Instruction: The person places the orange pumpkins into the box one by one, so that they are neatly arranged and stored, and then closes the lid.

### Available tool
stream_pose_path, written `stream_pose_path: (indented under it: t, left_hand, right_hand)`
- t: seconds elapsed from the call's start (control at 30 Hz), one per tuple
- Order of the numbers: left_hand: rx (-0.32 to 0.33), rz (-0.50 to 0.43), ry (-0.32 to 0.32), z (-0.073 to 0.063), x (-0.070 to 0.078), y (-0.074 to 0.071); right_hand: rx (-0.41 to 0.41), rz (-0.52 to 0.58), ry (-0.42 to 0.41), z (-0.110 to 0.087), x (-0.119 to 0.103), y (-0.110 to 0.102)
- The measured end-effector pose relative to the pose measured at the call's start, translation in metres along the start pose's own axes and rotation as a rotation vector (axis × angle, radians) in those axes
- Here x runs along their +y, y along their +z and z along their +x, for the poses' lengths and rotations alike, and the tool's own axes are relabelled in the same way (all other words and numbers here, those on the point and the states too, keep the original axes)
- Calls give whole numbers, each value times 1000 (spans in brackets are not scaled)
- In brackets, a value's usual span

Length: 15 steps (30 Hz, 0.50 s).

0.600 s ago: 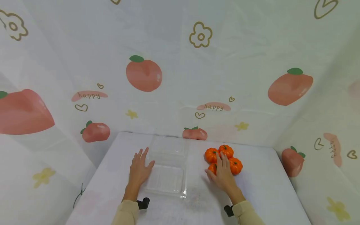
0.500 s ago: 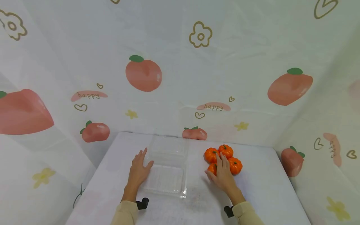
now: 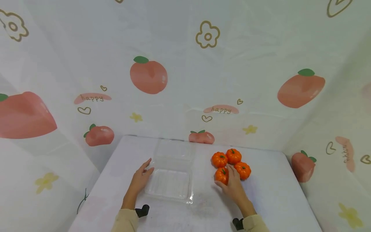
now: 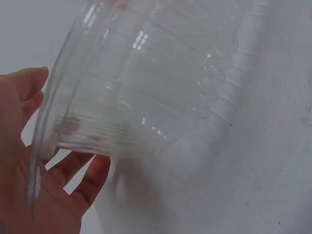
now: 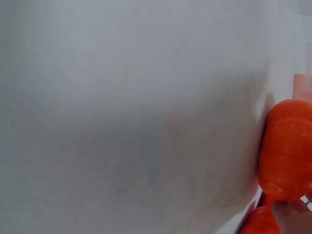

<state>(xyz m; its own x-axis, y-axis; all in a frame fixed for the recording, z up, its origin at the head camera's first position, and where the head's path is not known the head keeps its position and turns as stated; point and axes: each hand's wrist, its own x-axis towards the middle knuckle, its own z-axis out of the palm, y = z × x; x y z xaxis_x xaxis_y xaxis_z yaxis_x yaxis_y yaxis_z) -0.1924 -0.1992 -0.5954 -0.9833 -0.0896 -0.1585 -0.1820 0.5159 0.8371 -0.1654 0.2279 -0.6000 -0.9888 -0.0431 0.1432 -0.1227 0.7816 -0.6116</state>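
A clear plastic clamshell container [image 3: 171,183] lies opened flat on the table, its lid [image 3: 174,150] toward the back. Beside its left edge is my left hand [image 3: 139,180]. In the left wrist view that hand's loosely bent fingers [image 4: 92,178] are at the container's side wall [image 4: 97,131], with the thumb apart from them. My right hand [image 3: 234,190] holds the nearest small orange pumpkin [image 3: 221,176], thumb at its near left and fingers along its right. In the right wrist view, only part of a finger [image 5: 295,217] shows beside the pumpkins.
Three more orange pumpkins stand close around the held one: one at back left [image 3: 219,159], one at back right [image 3: 233,156], one at right [image 3: 242,170]. A patterned cloth [image 3: 185,80] encloses the white table [image 3: 208,212] at the back and sides.
My right hand has drawn slightly nearer and its fingers have come round the nearest pumpkin. The left hand has moved back and left along the container's edge.
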Motion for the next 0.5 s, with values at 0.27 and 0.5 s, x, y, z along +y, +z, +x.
stream_pose_path:
  t: [0.27, 0.5]
  left_hand:
    - [-26, -200, -17, -2, -5, 1]
    - [-30, -294, -70, -2, -6, -2]
  right_hand:
    - [-50, 51, 106, -1, 6, 1]
    - [-42, 60, 94, -2, 7, 5]
